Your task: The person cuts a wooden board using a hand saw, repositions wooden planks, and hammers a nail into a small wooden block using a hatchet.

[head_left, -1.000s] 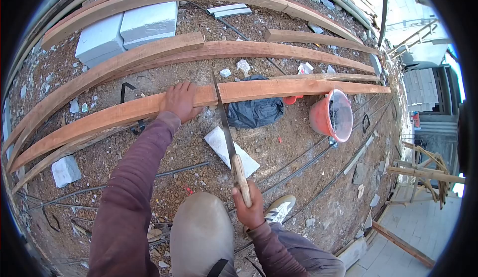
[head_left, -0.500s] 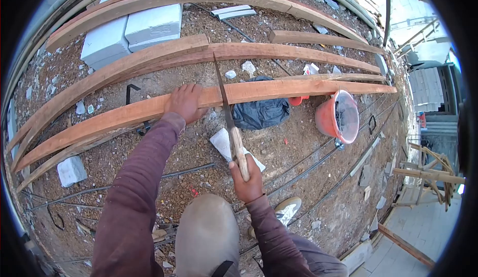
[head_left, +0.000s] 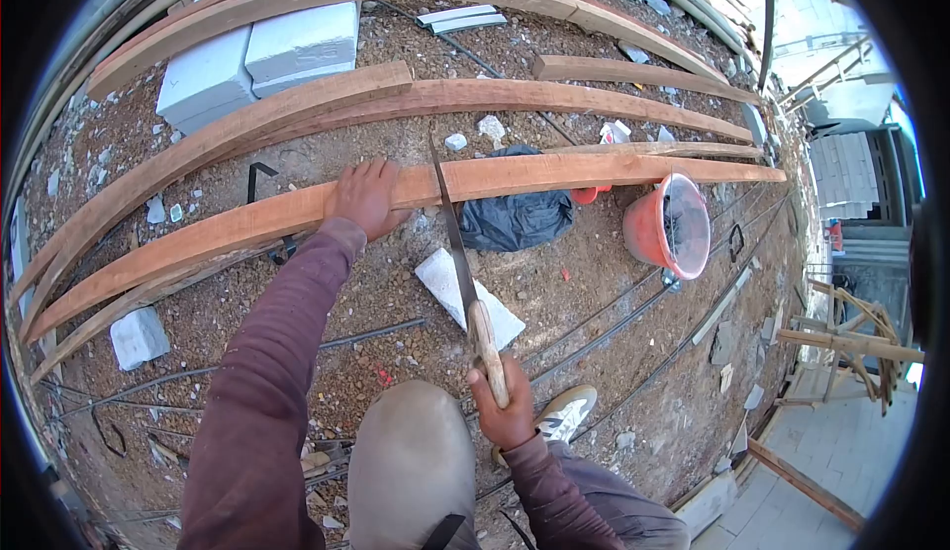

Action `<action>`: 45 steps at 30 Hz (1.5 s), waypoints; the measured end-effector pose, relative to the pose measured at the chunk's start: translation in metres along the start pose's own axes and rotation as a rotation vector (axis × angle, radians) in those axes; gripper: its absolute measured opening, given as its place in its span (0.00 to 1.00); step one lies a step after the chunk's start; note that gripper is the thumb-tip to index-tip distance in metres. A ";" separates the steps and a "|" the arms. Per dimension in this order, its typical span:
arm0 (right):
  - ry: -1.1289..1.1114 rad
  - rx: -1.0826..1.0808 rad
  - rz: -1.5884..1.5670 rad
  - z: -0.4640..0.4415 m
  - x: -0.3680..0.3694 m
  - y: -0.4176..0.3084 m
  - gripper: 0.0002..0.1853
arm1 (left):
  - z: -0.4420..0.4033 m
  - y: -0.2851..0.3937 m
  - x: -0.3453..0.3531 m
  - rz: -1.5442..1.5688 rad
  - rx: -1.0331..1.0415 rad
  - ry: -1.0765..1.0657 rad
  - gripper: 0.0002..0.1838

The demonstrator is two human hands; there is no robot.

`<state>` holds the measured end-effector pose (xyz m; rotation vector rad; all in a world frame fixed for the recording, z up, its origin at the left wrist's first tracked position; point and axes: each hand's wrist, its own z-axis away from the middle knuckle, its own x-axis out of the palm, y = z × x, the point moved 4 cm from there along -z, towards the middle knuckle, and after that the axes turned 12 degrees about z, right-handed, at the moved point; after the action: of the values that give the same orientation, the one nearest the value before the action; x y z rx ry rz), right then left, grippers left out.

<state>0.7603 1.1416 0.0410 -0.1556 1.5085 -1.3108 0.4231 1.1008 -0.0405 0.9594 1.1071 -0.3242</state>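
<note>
My left hand (head_left: 364,197) grips the reddish wooden beam (head_left: 554,170) from above, fingers over its far side and thumb along its near side. My right hand (head_left: 507,410) is closed around the worn wooden handle of a handsaw (head_left: 463,268). The saw's dark blade lies across the beam, just right of my left hand, with its tip beyond the far edge. Below the blade, a white block (head_left: 495,318) rests on the ground. A dark plastic bag (head_left: 520,222) lies partly under the beam.
A red bucket (head_left: 648,229) stands by the beam's right part. More long timbers (head_left: 594,103) lie beyond, with large white blocks (head_left: 302,50) at the upper left. Metal rods (head_left: 614,318) cross the rubble-strewn ground near a shoe (head_left: 567,413).
My right hand has drawn the saw back toward me and slightly right, so less of the blade extends past the beam. My left hand stays on the beam.
</note>
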 end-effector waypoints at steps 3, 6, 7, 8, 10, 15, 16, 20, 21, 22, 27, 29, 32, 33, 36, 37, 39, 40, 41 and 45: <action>-0.046 0.032 0.040 0.051 -0.019 0.002 0.10 | 0.001 0.000 0.001 -0.004 -0.010 0.023 0.40; -0.033 0.089 0.015 0.017 -0.002 0.001 0.11 | 0.000 0.001 0.001 0.006 -0.004 0.017 0.40; -0.001 0.046 0.019 -0.024 0.012 -0.002 0.12 | -0.002 0.002 0.002 0.010 0.005 0.021 0.40; 0.019 -0.003 0.021 -0.049 0.021 -0.006 0.12 | -0.002 0.000 0.004 0.011 0.002 0.029 0.40; -0.032 0.070 -0.062 -0.041 0.020 -0.009 0.09 | -0.003 -0.004 -0.001 -0.007 0.005 0.035 0.41; -0.070 0.080 -0.006 0.048 -0.018 0.001 0.09 | -0.001 0.001 0.002 -0.004 -0.025 0.024 0.41; -0.058 0.043 0.024 0.046 -0.018 0.002 0.10 | -0.001 -0.001 0.001 -0.016 -0.033 0.033 0.41; -0.003 -0.004 0.044 -0.039 0.017 0.002 0.11 | -0.004 0.000 0.007 -0.028 -0.017 0.043 0.41; -0.008 0.006 0.012 -0.039 0.018 0.003 0.11 | -0.003 -0.002 0.005 -0.029 -0.021 0.046 0.41; -0.007 0.027 -0.020 -0.037 0.018 0.004 0.11 | -0.002 -0.003 0.004 -0.035 -0.021 0.046 0.41; -0.011 0.031 0.010 0.040 -0.017 -0.007 0.10 | -0.001 0.002 0.004 -0.056 -0.023 0.055 0.39; -0.022 0.082 0.010 0.050 -0.025 -0.021 0.10 | 0.001 0.000 0.004 -0.039 -0.017 0.058 0.39; -0.042 0.067 -0.053 -0.036 -0.006 -0.035 0.12 | 0.000 0.004 0.005 -0.024 -0.013 0.056 0.39; -0.048 0.077 -0.061 -0.037 -0.007 -0.040 0.12 | 0.001 0.002 0.004 -0.030 -0.015 0.049 0.38; -0.073 0.130 -0.094 -0.022 -0.033 -0.063 0.13 | 0.004 0.003 0.010 -0.128 0.014 0.093 0.39; -0.064 0.138 -0.077 -0.005 -0.043 -0.073 0.13 | 0.004 0.003 0.011 -0.124 0.024 0.105 0.39; -0.049 0.154 -0.040 0.020 -0.057 -0.086 0.13 | 0.006 0.002 0.013 -0.115 0.039 0.130 0.38; -0.050 0.167 -0.057 0.017 -0.054 -0.079 0.13 | 0.006 0.002 0.016 -0.106 0.043 0.135 0.38; -0.047 0.181 -0.079 0.010 -0.044 -0.066 0.13 | 0.007 0.002 0.018 -0.100 0.052 0.139 0.38; -0.009 0.046 -0.011 -0.062 -0.011 -0.060 0.15 | 0.007 0.001 0.017 -0.104 0.058 0.164 0.38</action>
<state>0.6877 1.1647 0.0826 -0.1405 1.4703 -1.3512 0.4360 1.0994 -0.0539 0.9950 1.3059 -0.3687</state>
